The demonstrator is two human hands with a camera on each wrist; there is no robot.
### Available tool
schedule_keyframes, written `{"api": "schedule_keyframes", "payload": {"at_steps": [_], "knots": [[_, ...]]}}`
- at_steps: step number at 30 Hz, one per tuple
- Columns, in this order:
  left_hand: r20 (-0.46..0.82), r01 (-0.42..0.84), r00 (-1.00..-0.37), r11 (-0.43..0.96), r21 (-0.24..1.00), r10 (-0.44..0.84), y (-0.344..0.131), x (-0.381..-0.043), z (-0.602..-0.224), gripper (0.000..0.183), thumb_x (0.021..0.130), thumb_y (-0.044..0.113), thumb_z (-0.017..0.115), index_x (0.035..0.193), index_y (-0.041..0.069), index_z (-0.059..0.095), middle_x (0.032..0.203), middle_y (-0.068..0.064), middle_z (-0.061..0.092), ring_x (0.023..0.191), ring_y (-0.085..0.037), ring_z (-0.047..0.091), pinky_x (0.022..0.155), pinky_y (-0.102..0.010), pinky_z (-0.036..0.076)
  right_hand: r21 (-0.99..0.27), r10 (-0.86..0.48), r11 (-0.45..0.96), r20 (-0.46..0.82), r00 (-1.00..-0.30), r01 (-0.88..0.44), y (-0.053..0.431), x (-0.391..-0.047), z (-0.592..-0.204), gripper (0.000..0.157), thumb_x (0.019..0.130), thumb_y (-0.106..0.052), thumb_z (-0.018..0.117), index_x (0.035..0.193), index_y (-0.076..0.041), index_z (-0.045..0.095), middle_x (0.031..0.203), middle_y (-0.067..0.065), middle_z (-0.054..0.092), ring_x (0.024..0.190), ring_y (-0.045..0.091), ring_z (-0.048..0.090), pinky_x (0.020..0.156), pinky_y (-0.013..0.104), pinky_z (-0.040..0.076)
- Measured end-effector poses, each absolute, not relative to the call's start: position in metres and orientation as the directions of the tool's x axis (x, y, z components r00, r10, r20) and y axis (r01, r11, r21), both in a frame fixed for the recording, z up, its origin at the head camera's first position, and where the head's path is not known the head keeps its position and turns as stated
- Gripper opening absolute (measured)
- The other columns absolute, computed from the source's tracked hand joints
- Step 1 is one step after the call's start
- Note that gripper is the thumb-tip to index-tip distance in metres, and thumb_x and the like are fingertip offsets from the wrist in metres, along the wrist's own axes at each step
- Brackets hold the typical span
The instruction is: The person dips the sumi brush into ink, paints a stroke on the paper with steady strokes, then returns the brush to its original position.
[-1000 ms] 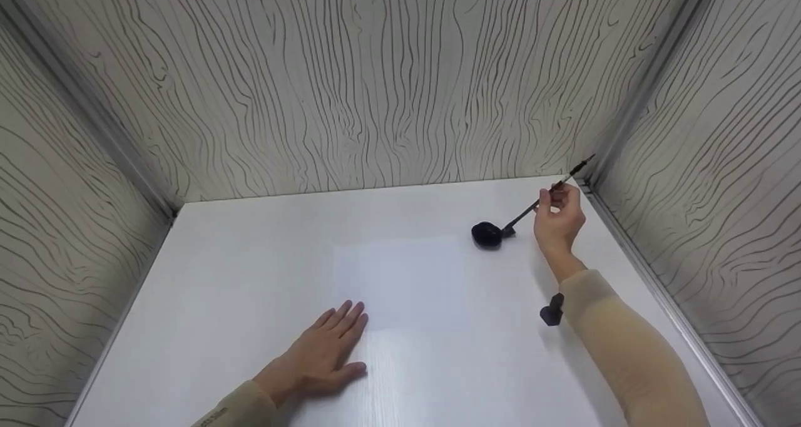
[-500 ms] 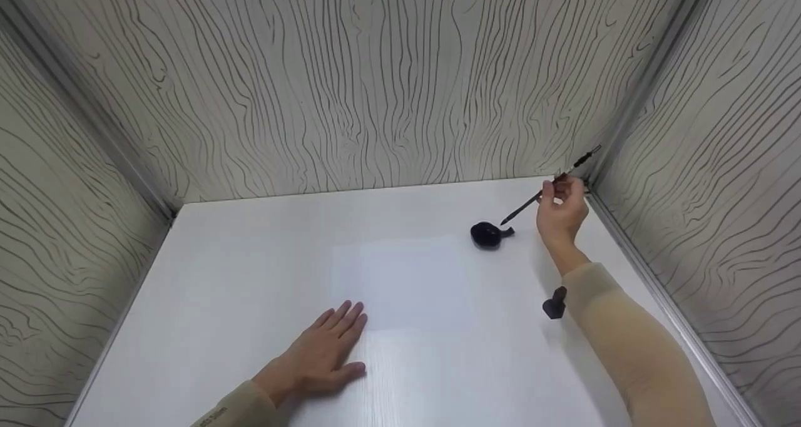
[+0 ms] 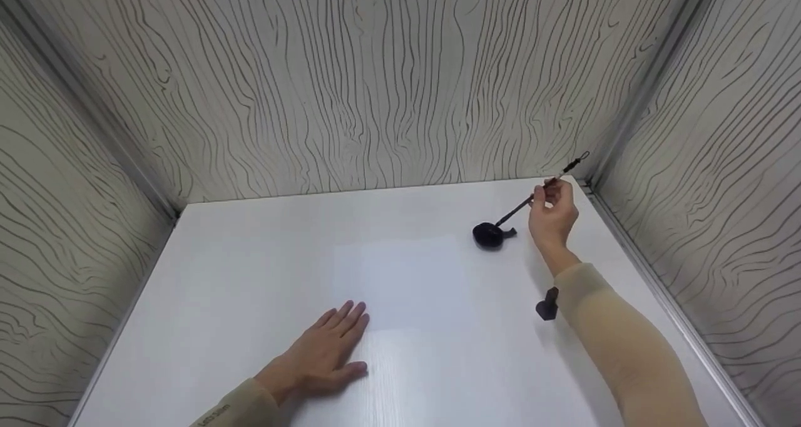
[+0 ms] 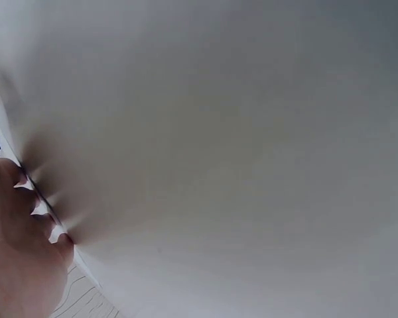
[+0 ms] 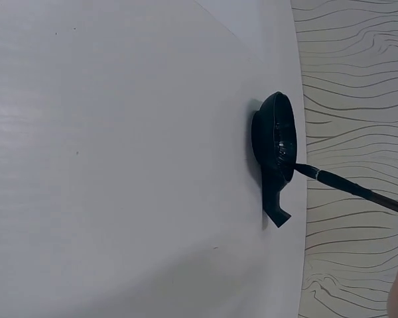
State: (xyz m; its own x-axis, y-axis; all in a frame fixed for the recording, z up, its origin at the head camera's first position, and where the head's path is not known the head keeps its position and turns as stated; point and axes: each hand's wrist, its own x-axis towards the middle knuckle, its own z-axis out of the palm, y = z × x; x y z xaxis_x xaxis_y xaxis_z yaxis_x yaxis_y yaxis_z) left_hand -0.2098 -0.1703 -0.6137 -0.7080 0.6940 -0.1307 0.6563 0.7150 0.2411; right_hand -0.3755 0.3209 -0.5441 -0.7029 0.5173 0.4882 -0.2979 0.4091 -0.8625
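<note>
My right hand (image 3: 554, 217) pinches a slim dark ink brush (image 3: 517, 210) by its shaft, held slanted, with the hanging loop at its upper end. The bristle tip meets the rim of a small black ink dish (image 3: 487, 236), which has a short side handle. Seen from the right wrist, the brush (image 5: 351, 185) dips its tip at the handle end of the dish (image 5: 262, 142), and wet dark glints show inside. My left hand (image 3: 322, 355) lies flat, fingers straight, its fingertips at the lower left corner of a white paper sheet (image 3: 413, 283).
A white tabletop (image 3: 250, 245) carries everything. Panels with a wood-grain pattern, such as the back wall (image 3: 375, 89), rise on three sides, with metal strips at the corners. A dark camera mount (image 3: 547, 307) juts from the right cuff.
The brush tip was at the handle side of the dish, then rose clear of it, and has now moved left and down to the rim. My left hand has stayed put.
</note>
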Motion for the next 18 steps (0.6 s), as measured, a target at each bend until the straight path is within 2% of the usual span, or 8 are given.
{"api": "schedule_keyframes", "payload": {"at_steps": [5, 10, 18], "knots": [[-0.124, 0.657, -0.706, 0.71, 0.252, 0.697, -0.17, -0.209, -0.612, 0.093, 0.112, 0.069, 0.039, 0.179, 0.007, 0.025, 0.191, -0.01, 0.018, 0.178, -0.036, 0.019, 0.142, -0.062, 0.025, -0.863, 0.505, 0.413, 0.482, -0.716, -0.29, 0.321, -0.375, -0.545, 0.023, 0.114, -0.007, 0.061, 0.131, 0.009, 0.06, 0.112, 0.019, 0.072, 0.093, -0.002, 0.067, 0.083, 0.006, 0.059], [-0.119, 0.652, -0.708, 0.709, 0.27, 0.697, -0.169, -0.208, -0.611, 0.092, 0.111, 0.068, 0.041, 0.179, 0.007, 0.026, 0.19, -0.011, 0.019, 0.178, -0.037, 0.019, 0.142, -0.063, 0.025, -0.85, 0.509, 0.441, 0.5, -0.7, -0.287, 0.323, -0.375, -0.543, 0.022, 0.114, -0.007, 0.062, 0.129, 0.01, 0.06, 0.111, 0.022, 0.074, 0.09, -0.004, 0.068, 0.081, 0.004, 0.058], [-0.107, 0.662, -0.705, 0.704, 0.257, 0.701, -0.17, -0.209, -0.611, 0.093, 0.111, 0.069, 0.04, 0.179, 0.007, 0.027, 0.19, -0.011, 0.02, 0.178, -0.037, 0.02, 0.142, -0.063, 0.026, -0.861, 0.519, 0.425, 0.484, -0.705, -0.279, 0.327, -0.373, -0.534, 0.023, 0.115, -0.009, 0.059, 0.129, 0.009, 0.059, 0.114, 0.019, 0.073, 0.097, 0.002, 0.067, 0.084, 0.004, 0.057]]}}
